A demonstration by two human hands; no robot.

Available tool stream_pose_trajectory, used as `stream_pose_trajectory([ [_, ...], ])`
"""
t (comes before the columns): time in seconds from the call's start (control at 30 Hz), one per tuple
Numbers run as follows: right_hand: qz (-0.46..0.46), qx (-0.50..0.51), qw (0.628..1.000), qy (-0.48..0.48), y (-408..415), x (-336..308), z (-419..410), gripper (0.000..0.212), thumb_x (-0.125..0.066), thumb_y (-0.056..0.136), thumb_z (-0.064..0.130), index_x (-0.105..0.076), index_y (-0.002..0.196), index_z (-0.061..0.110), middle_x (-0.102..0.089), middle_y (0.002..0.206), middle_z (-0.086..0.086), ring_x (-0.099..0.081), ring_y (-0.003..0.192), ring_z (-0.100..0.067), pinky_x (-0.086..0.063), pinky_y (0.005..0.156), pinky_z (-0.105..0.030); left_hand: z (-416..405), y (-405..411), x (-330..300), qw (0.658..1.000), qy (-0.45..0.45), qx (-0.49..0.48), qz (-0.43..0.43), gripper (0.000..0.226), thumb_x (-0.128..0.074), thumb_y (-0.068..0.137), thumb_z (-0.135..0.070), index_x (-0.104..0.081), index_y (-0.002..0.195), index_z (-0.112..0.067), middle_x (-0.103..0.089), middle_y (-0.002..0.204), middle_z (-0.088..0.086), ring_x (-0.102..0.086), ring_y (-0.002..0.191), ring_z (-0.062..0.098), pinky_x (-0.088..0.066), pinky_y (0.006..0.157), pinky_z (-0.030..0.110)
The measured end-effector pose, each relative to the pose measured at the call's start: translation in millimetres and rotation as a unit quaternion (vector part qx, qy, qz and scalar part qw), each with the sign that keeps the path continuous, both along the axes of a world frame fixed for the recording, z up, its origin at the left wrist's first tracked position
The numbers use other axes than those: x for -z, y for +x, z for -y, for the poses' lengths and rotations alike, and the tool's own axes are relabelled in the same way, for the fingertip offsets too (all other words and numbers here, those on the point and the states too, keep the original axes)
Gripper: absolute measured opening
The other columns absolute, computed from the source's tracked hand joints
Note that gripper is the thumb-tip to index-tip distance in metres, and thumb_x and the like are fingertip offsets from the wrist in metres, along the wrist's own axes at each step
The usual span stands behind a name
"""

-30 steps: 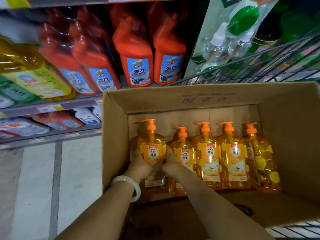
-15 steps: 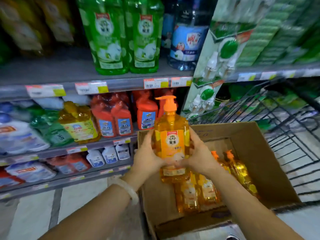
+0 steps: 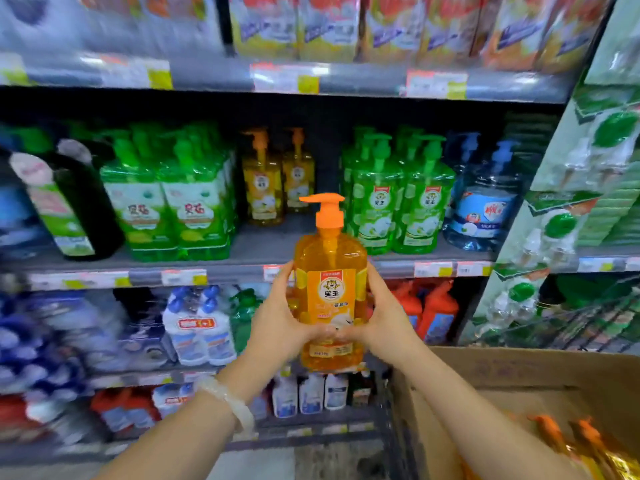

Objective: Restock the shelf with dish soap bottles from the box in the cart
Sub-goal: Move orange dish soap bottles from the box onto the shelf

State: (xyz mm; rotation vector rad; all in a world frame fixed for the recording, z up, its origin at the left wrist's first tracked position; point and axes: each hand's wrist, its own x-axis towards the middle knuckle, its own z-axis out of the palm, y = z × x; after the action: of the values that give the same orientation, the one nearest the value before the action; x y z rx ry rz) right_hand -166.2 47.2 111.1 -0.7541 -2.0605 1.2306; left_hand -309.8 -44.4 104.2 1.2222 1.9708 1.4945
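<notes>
I see the grey metal shelf (image 3: 249, 251) spanning the view, its middle tier carrying green pump bottles (image 3: 398, 199) on either side of a gap where two orange pump bottles of dish soap (image 3: 277, 181) stand far back. A blue-labelled clear jug (image 3: 485, 209) sits at that tier's right end. Low on my right is the brown cardboard box (image 3: 519, 382), open at the top, with the orange pump heads of more soap bottles (image 3: 568, 438) showing inside; they are blurred. In front of the shelf edge, held upright in the air, is the orange dish soap bottle with the orange pump and yellow label (image 3: 329, 289). It hangs before the gap, its base below the tier's price strip. My left hand (image 3: 277, 320) wraps its left side and my right hand (image 3: 384, 320) its right, both grips closed round the body, thumbs meeting across the lower label. A pale bangle (image 3: 228, 403) circles my left wrist.
</notes>
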Motion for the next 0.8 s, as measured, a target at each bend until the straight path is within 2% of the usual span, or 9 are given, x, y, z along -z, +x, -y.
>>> stream_pose_trajectory([
  [0.13,-0.011,-0.026,0.999,0.019,-47,-12,0,0.115,-0.085,0.058,0.000,-0.018,0.147,0.029,-0.055,0.115,0.026,-0.057,0.098,0.014,-0.048,0.090,-0.013,5,-41,-12,1.000,0.022,-0.018,-0.007,0.113,-0.092,0.043,-0.021,-0.027,0.131,-0.049,-0.055,0.105,-0.018,-0.062,0.101,0.020,-0.053,0.088,0.043],
  [0.27,-0.033,-0.038,0.998,0.031,-86,-18,-20,0.113,-0.084,0.060,0.001,-0.018,0.147,0.029,-0.051,0.110,0.037,-0.052,0.097,0.026,-0.043,0.078,0.000,-13,-74,-24,0.998,0.037,-0.027,-0.036,0.109,-0.092,0.047,-0.019,-0.026,0.127,-0.052,-0.053,0.107,-0.020,-0.060,0.095,0.008,-0.054,0.078,0.023],
  [0.37,-0.038,-0.025,0.997,0.060,-113,-21,-48,0.115,-0.085,0.059,0.003,-0.017,0.146,0.034,-0.049,0.109,0.038,-0.051,0.095,0.028,-0.040,0.076,0.004,-39,-100,-30,0.998,0.049,-0.022,-0.045,0.114,-0.092,0.048,-0.019,-0.026,0.141,-0.035,-0.057,0.118,-0.008,-0.060,0.105,0.013,-0.052,0.091,0.039],
  [0.47,-0.038,-0.009,0.997,0.069,-139,-21,-83,0.117,-0.085,0.057,0.005,-0.014,0.141,0.045,-0.051,0.109,0.036,-0.055,0.095,0.019,-0.042,0.078,0.002,-76,-123,-32,0.996,0.050,-0.029,-0.062,0.118,-0.092,0.049,-0.022,-0.023,0.144,-0.034,-0.060,0.114,-0.009,-0.061,0.106,0.013,-0.051,0.093,0.038],
  [0.53,-0.032,-0.002,0.997,0.075,-155,-21,-109,0.118,-0.085,0.058,0.006,-0.013,0.143,0.044,-0.050,0.108,0.036,-0.055,0.096,0.017,-0.040,0.077,0.004,-103,-136,-31,0.996,0.055,-0.031,-0.059,0.116,-0.091,0.049,-0.023,-0.024,0.143,-0.036,-0.060,0.108,-0.015,-0.062,0.102,0.010,-0.051,0.091,0.031],
  [0.6,-0.022,0.001,0.997,0.076,-168,-22,-133,0.115,-0.084,0.059,0.009,-0.012,0.137,0.053,-0.049,0.107,0.039,-0.054,0.095,0.018,-0.039,0.075,0.005,-129,-148,-30,0.997,0.048,-0.026,-0.054,0.115,-0.090,0.051,-0.025,-0.022,0.143,-0.037,-0.058,0.105,-0.021,-0.060,0.101,0.007,-0.048,0.089,0.025],
  [0.67,-0.009,0.012,0.997,0.080,-181,-20,-157,0.112,-0.084,0.060,0.012,-0.010,0.129,0.060,-0.051,0.106,0.036,-0.054,0.095,0.015,-0.039,0.075,0.005,-155,-159,-26,0.998,0.031,-0.023,-0.054,0.114,-0.089,0.053,-0.026,-0.021,0.144,-0.034,-0.058,0.109,-0.016,-0.058,0.104,0.008,-0.048,0.091,0.027],
  [0.73,0.006,0.025,0.997,0.076,-193,-16,-176,0.109,-0.084,0.060,0.013,-0.016,0.135,0.053,-0.055,0.107,0.028,-0.055,0.096,0.009,-0.040,0.076,0.000,-178,-171,-20,0.998,0.013,-0.030,-0.050,0.101,-0.088,0.055,-0.025,-0.031,0.139,-0.029,-0.060,0.109,-0.011,-0.060,0.105,0.012,-0.049,0.091,0.029],
  [0.8,0.016,0.041,0.997,0.070,-204,-10,-193,0.108,-0.083,0.061,0.011,-0.019,0.144,0.037,-0.058,0.112,0.016,-0.056,0.103,-0.003,-0.041,0.083,-0.013,-198,-182,-13,0.998,-0.002,-0.043,-0.048,0.085,-0.088,0.055,-0.022,-0.043,0.127,-0.024,-0.063,0.107,-0.006,-0.062,0.106,0.017,-0.049,0.087,0.028],
])
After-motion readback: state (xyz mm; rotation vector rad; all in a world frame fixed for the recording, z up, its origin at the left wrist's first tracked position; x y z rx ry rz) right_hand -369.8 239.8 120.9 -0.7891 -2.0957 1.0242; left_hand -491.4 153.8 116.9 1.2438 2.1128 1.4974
